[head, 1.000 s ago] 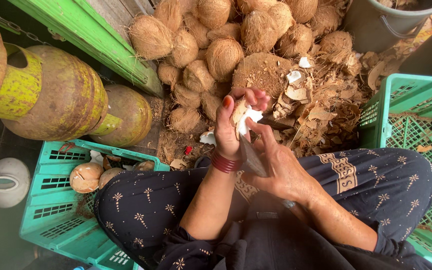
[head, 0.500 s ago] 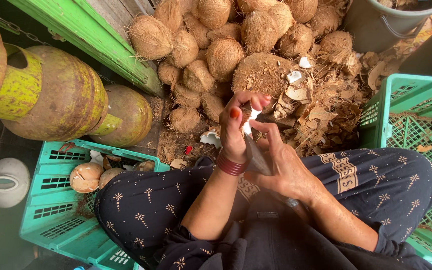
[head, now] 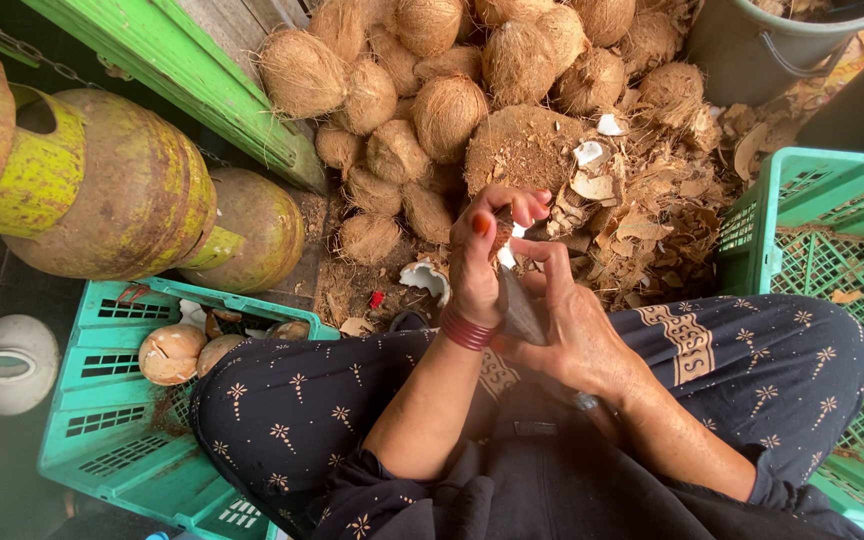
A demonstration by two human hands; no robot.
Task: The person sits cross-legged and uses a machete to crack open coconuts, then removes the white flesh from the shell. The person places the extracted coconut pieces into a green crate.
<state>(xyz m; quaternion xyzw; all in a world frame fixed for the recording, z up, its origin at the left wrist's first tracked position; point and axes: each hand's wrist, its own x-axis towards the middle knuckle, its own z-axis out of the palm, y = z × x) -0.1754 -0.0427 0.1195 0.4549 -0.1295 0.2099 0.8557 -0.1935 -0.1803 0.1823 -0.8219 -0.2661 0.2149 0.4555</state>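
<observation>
My left hand (head: 480, 262), with red bangles at the wrist, is closed around a small coconut piece (head: 503, 232) whose brown shell and white flesh show between the fingers. My right hand (head: 577, 335) sits just below and to the right and grips a knife (head: 520, 305). The knife's grey blade points up against the piece. Both hands are held above my lap, over dark patterned trousers (head: 292, 400). Much of the piece is hidden by my fingers.
A pile of husked coconuts (head: 422, 100) and a round wooden block (head: 522, 150) lie ahead, with shell scraps (head: 652, 220) around. Green crates stand left (head: 102, 440) and right (head: 812, 200); the left one holds peeled coconuts (head: 172, 352). Yellow gas cylinders (head: 112, 190), a white kettle (head: 7, 365) and a grey bucket (head: 782, 45) stand nearby.
The piece has turned in my left hand, so less white flesh shows. My fingers have closed more tightly around it. Both hands stay over my lap.
</observation>
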